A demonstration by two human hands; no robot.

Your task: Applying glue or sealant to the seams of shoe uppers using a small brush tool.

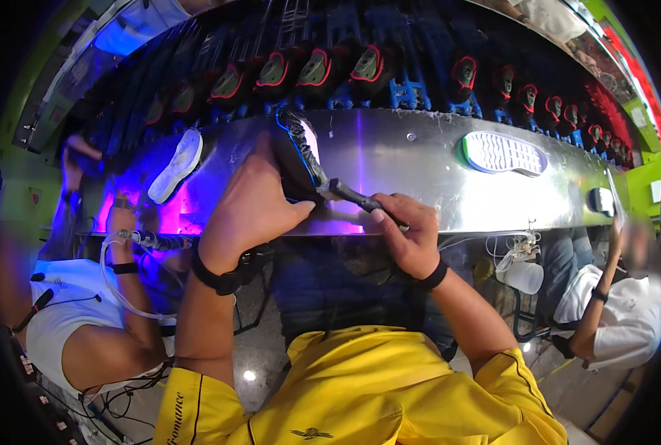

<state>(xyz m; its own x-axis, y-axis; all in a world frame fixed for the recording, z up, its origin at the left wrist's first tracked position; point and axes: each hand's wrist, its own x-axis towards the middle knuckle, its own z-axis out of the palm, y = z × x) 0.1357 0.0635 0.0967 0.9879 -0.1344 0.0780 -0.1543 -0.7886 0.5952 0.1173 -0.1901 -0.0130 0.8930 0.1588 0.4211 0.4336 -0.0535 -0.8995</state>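
Above the metal table my left hand (249, 211) grips a black shoe upper (292, 159), its fingers mostly hidden behind it. A blue line runs along the upper, and its pale underside faces right. In my right hand (413, 233) is a dark-handled brush (360, 199), held between thumb and fingers. The brush head meets the lower end of the upper; whether its bristles press on it I cannot tell. A white shoe sole (176, 167) lies to the left of my left hand. Another white sole (505, 153), with a green end, rests farther right.
Beyond the metal table (412, 178), dark shoes with red collars (315, 68) stand in a row on blue racks (408, 95). A co-worker in white (93, 319) is at left, beside a hose; another (612, 315) is at right. A white cup (524, 277) hangs under the edge.
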